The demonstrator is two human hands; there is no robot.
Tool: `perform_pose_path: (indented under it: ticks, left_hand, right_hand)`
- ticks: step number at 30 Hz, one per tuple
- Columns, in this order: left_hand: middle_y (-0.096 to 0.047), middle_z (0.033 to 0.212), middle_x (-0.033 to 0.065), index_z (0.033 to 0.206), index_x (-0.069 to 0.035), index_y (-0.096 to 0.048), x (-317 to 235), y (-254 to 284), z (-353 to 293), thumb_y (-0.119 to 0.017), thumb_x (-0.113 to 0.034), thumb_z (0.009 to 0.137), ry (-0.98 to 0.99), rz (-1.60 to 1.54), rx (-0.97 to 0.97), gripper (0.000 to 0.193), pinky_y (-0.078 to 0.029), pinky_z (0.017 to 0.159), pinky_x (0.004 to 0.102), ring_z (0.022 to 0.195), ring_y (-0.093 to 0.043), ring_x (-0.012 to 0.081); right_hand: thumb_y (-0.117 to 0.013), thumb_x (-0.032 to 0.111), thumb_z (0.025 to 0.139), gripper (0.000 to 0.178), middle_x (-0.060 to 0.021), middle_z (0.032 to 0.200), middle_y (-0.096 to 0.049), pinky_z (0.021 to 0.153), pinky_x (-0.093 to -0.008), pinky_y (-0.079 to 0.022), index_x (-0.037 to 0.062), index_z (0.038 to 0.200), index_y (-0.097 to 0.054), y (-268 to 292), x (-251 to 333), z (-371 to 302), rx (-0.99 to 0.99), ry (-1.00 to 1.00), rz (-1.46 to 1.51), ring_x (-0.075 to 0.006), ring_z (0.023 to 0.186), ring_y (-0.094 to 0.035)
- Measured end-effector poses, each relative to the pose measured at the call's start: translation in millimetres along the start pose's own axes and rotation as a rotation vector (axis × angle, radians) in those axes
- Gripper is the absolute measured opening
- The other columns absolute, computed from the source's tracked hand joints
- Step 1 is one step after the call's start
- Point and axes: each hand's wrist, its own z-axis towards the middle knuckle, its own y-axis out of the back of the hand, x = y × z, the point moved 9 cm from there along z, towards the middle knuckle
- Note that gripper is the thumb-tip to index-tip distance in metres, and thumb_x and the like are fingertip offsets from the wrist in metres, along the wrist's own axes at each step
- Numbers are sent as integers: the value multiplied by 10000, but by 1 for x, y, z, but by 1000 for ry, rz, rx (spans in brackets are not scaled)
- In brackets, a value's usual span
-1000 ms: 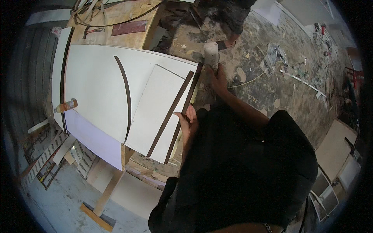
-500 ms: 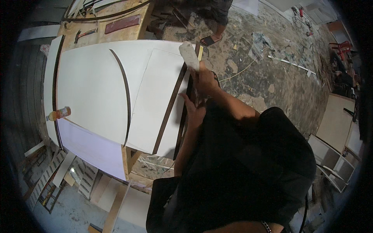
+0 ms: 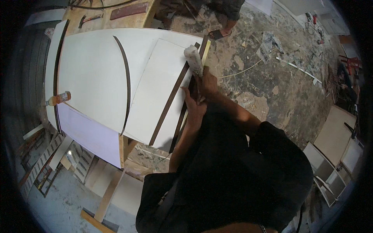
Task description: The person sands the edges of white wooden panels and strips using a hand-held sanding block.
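Observation:
My right hand is closed at the lower end of a whitish, rounded, elongated block, whose exact kind I cannot make out. The block lies over the far part of a dark strip at the near edge of the white panel. Close beside it, my left hand grips the dark edge strip, its thumb lying over the panel side. Most of its fingers are hidden. A second dark strip runs parallel across the panel, and a curved dark strip rests farther left.
A bottle with orange liquid lies on the panel's left part. Beyond, a wooden bench carries a hammer and a dark red board. Another person's sandalled foot stands behind. Offcuts and cabinet parts lie around.
The view has shifted slightly. The whitish block and my right hand have moved a little toward me along the strip. My left hand stays at the edge.

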Motion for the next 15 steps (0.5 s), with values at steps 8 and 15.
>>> perform_pose_path:
  ticks: [8, 15]
  left_hand:
    - [-608, 1006, 87, 1146, -48, -535, -47, 116, -135, -389, -343, 977, -472, 659, -239, 369, -488, 732, 276, 831, -581, 168]
    - [-522, 744, 39, 869, -6, -535, -173, 230, -245, -518, -288, 949, -933, 930, -780, 293, -404, 626, 247, 662, -462, 121]
  right_hand:
    - [-520, 377, 908, 441, -280, 813, -591, 703, -503, -438, -10, 1077, -391, 26, -7, 38, -208, 58, 52, -460, 817, -588]
    - [-486, 393, 924, 457, -296, 792, -580, 659, -496, -443, -39, 1030, -381, 6, -13, -12, -299, 133, -16, -463, 743, -585]
